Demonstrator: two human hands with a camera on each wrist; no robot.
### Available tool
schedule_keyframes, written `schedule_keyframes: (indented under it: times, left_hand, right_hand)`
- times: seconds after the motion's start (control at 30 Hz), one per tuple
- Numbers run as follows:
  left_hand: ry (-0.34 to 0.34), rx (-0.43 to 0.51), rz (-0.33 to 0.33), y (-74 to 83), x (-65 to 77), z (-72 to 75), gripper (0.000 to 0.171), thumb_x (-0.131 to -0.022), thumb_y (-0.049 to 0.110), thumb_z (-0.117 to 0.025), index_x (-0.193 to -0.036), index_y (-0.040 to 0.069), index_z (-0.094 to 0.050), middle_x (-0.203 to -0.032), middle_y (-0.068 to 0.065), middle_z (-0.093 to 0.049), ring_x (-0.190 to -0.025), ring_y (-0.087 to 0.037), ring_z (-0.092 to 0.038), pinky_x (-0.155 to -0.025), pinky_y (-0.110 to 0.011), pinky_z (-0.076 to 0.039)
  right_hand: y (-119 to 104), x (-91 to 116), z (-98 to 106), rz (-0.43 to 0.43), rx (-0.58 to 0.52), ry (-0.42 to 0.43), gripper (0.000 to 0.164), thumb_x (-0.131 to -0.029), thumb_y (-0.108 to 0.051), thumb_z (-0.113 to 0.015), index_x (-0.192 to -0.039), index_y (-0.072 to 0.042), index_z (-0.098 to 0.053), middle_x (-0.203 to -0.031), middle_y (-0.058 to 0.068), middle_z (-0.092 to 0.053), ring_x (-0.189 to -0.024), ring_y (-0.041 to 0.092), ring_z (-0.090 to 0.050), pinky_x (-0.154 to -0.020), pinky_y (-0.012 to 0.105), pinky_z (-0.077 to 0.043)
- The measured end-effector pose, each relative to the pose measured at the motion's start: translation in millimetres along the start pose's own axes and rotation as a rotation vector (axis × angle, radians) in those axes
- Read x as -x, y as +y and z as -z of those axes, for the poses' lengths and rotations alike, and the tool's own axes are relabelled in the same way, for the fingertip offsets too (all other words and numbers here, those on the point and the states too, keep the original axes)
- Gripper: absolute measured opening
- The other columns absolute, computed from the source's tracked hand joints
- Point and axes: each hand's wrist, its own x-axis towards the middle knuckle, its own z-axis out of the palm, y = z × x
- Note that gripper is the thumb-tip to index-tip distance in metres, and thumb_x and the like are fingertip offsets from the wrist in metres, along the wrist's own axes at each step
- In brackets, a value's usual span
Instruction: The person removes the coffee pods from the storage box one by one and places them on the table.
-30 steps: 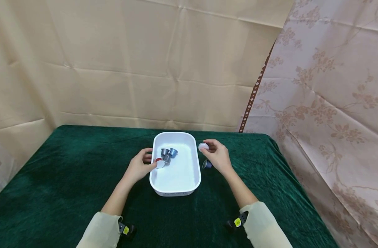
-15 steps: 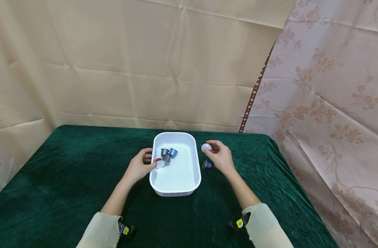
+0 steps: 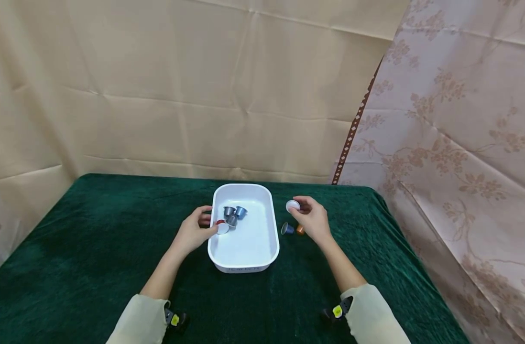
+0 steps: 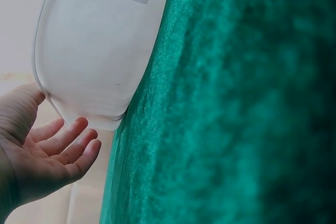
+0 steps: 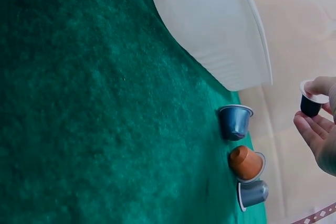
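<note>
A white plastic tub stands on the green cloth, with several coffee capsules lying toward its left side. Among them are a light blue capsule and a white-lidded one beside a bit of red. My left hand holds the tub's left rim, thumb over the edge and fingers along the outer wall. Right of the tub, my right hand pinches a dark coffee capsule by its white lid and body, raised above the cloth.
Beyond the tub's right side lie a dark blue capsule, an orange capsule and a grey capsule in a row on the cloth. Beige curtain hangs behind the table, and flowered fabric at the right.
My right hand has drifted right and slightly nearer with the pinched capsule, uncovering the orange capsule in the head view. My left hand and the tub stay where they were.
</note>
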Motion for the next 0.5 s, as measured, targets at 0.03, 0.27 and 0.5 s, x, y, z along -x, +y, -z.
schedule_keyframes:
  times: [0.03, 0.27, 0.5]
  left_hand:
    - [0.0, 0.0, 0.001, 0.0, 0.1, 0.0, 0.061, -0.085, 0.021, -0.064, -0.139, 0.013, -0.037, -0.129, -0.017, -0.054, -0.116, -0.031, -0.053, -0.094, -0.047, -0.049]
    - [-0.001, -0.004, 0.001, 0.8, 0.1, 0.1, 0.061, -0.085, 0.02, -0.064, -0.139, 0.013, -0.037, -0.129, -0.017, -0.054, -0.116, -0.032, -0.053, -0.093, -0.047, -0.05]
    - [0.003, -0.009, 0.01, 0.2, -0.5, 0.2, 0.061, -0.085, 0.02, -0.064, -0.139, 0.013, -0.037, -0.129, -0.017, -0.055, -0.117, -0.032, -0.053, -0.092, -0.047, -0.05]
  right_hand:
    - [1, 0, 1, -0.003, 0.001, -0.001, 0.034, -0.085, -0.023, -0.067, -0.116, -0.009, -0.06, -0.113, 0.012, -0.063, -0.1, 0.025, -0.062, -0.088, 0.039, -0.054]
    - [7, 1, 6, -0.007, -0.002, -0.008, 0.036, -0.086, -0.023, -0.066, -0.118, -0.008, -0.059, -0.113, 0.012, -0.063, -0.101, 0.024, -0.061, -0.087, 0.038, -0.054]
    - [12, 2, 12, -0.011, -0.006, -0.002, 0.037, -0.086, -0.023, -0.066, -0.118, -0.007, -0.059, -0.113, 0.013, -0.063, -0.1, 0.025, -0.061, -0.087, 0.039, -0.054]
